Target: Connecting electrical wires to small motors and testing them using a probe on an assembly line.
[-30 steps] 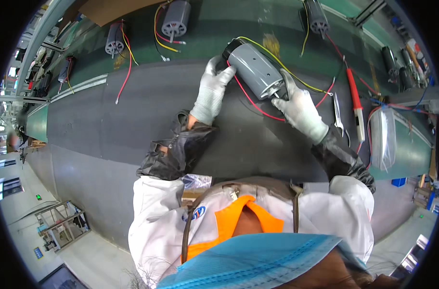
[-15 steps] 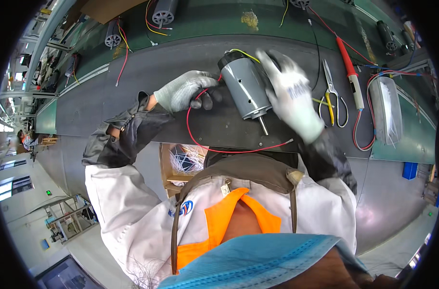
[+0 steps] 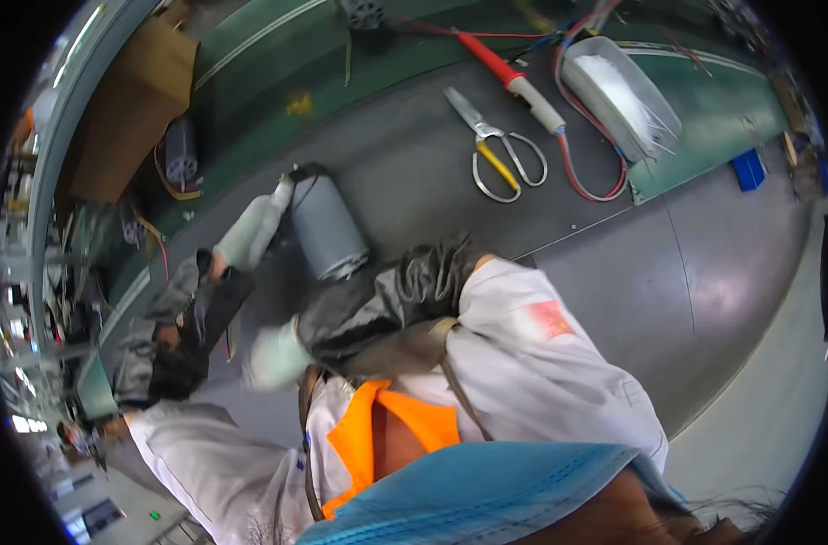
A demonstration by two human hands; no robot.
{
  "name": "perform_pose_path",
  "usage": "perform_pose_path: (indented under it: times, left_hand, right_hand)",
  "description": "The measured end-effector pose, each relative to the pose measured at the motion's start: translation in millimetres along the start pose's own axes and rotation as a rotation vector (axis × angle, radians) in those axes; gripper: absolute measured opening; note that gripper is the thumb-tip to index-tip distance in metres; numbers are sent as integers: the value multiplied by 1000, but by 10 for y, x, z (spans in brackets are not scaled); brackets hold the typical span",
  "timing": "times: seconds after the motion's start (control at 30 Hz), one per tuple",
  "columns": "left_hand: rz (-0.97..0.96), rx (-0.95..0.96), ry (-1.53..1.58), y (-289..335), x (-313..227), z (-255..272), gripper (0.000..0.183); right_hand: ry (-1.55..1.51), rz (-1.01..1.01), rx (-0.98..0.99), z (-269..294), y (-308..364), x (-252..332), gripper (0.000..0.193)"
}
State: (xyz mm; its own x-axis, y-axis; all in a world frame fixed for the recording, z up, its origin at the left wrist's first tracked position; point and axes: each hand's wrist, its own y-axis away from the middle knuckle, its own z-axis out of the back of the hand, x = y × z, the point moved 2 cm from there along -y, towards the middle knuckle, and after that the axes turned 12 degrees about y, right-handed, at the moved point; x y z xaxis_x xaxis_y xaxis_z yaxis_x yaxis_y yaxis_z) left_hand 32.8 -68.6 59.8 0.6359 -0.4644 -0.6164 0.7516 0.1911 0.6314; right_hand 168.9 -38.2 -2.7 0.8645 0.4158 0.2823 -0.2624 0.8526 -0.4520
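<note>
A grey cylindrical electric motor (image 3: 327, 225) lies tilted on the dark bench top, its black end away from me. My left hand (image 3: 255, 222), in a whitish glove, reaches to that black end. Its fingertips are pressed together there, and what they pinch is too blurred to name. My right hand (image 3: 278, 357), also gloved, is low by my waist, left of the motor's near end. Motion smears its fingers, so I cannot see whether anything is in them. A short bit of thin wire (image 3: 230, 345) shows beside the right hand.
Right of the motor lie scissors (image 3: 488, 136) with a yellow grip and a red-and-white pen-shaped tool (image 3: 514, 82) on a cable. A clear tray (image 3: 664, 127) holds white strips. Beyond are another motor (image 3: 180, 153), a cardboard box (image 3: 128, 109) and a green surface (image 3: 251, 73).
The view has swung, shifting the bench tools leftward. My right hand has left the motor's right side and come down across toward my waist. My left hand is now at the motor's black end.
</note>
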Motion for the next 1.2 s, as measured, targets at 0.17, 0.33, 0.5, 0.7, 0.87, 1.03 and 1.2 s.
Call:
perform_pose_path:
  times: [0.17,0.33,0.5,0.7,0.87,1.03,1.2]
  left_hand:
    - [-770,-319,-475,-604,230,-149,54]
    - [-653,-238,-457,-273,171,-277,45]
    - [-597,-215,-310,-193,325,-334,47]
    - [-513,-175,-226,-132,332,-397,49]
    - [-512,-146,-193,-102,329,-400,48]
    - [-495,-79,-186,-97,254,-385,48]
    - [-510,-75,-241,-84,219,-400,50]
  right_hand:
    - [-286,-105,20,1157,825,-31,41]
    - [-92,-859,-360,2721,3106,98,22]
    - [371,-1881,-680,3456,4946,-316,27]
    - [823,-1894,342,3432,5716,-1230,26]
    - [848,-1886,-55,3532,5560,-931,19]
    - [617,-1830,-495,3511,5790,-608,22]
    - [475,-1872,-702,3429,5767,-516,19]
